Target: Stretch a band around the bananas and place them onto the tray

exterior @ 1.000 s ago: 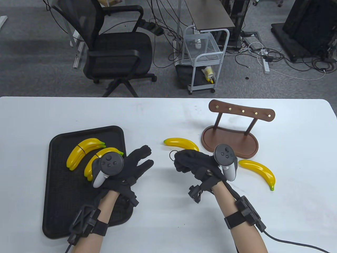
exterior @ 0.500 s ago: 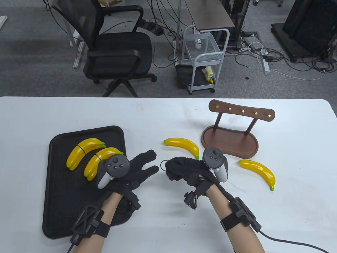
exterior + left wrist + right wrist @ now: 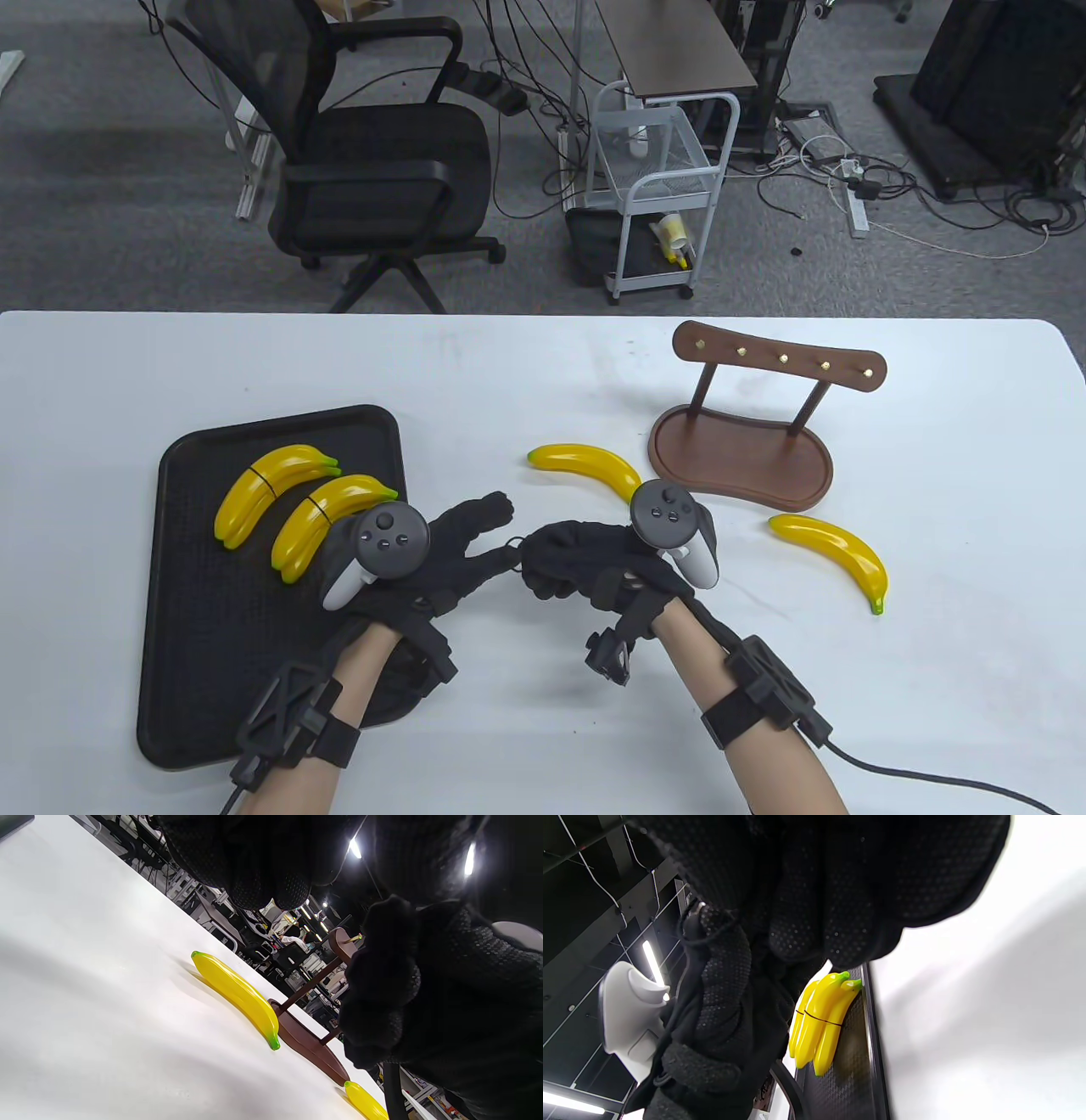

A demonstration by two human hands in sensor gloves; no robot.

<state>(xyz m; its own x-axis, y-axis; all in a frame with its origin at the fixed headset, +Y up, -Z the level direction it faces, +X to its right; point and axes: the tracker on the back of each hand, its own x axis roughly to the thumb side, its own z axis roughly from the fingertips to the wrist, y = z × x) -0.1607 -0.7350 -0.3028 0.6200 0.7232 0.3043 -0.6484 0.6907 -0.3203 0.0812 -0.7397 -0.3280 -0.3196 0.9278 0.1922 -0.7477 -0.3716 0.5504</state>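
Mid-surface, between tray (image 3: 182, 458) and stand (image 3: 738, 463), my two hands meet. Right hand (image 3: 585, 564) has fingers (image 3: 543, 577) curled, pinching a thin black band (image 3: 512, 542); only a small loop of it shows at the knuckles. Left hand (image 3: 441, 552) is flat-ish, fingers (image 3: 488, 509) straight and spread, their tips touching the right hand at the band; can't tell if they actually hook it. Two banded banana pairs lie on the tray: far pair (image 3: 271, 488), near pair (image 3: 327, 518), the near one just beside my left tracker (image 3: 382, 543). Two loose bananas on the surface: one (image 3: 585, 463) just left of the stand, partly behind my right tracker (image 3: 670, 522), another (image 3: 836, 556) right of the stand's base, near my right hand.
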